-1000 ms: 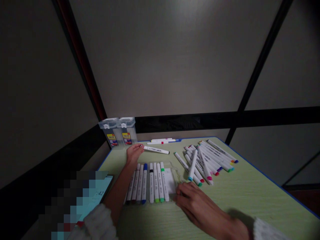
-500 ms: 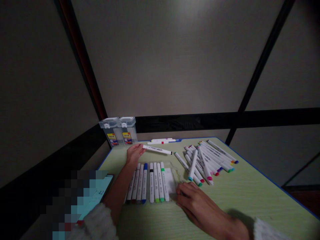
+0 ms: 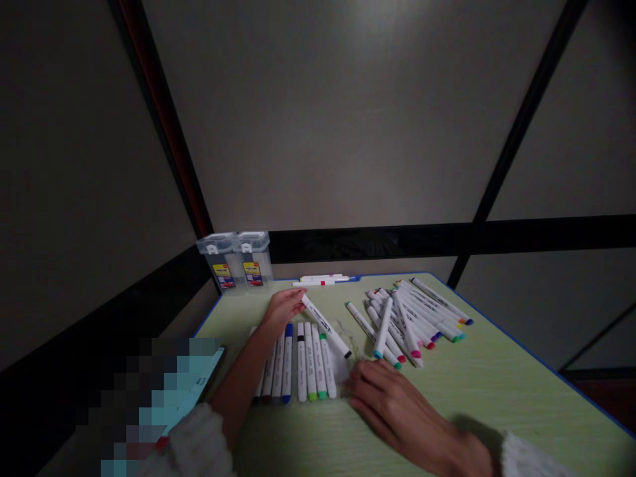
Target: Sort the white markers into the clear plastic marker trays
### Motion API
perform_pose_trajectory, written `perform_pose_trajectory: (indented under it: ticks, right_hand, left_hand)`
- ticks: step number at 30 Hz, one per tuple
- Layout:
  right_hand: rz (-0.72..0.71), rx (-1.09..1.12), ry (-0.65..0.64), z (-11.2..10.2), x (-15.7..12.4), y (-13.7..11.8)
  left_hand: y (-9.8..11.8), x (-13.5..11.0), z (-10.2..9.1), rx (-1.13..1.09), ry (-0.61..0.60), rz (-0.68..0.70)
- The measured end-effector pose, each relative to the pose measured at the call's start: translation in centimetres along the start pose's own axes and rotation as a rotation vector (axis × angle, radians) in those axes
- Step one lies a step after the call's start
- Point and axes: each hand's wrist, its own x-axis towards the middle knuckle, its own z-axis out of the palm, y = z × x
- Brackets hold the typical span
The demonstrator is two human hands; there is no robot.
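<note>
Left hand: fingertips pinching marker by its far end. Marker short of table's far edge, left of pile — dark tip slanting toward your right hand. Right fingers curled beside white slip; can't tell if gripping anything. Keep pinch light, steer by tip, lift left forearm — it could nudge row beneath.

loose markers lie heaped on a blue-edged, pale green table.
</note>
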Motion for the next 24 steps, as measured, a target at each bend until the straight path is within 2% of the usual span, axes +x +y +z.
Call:
perform_pose_trajectory:
  ticks: [11, 24]
  right_hand:
    - [0.01, 0.011, 0.095, 0.1, 0.0, 0.0]
    - [-0.031, 0.058, 0.03, -0.2, -0.1, -0.2]
  left_hand:
    - [-0.6, -0.8, 1.5, 0.045, -0.132, -0.016]
    - [-1.4, -1.0, 2.3, 0.108, -0.177, 0.004]
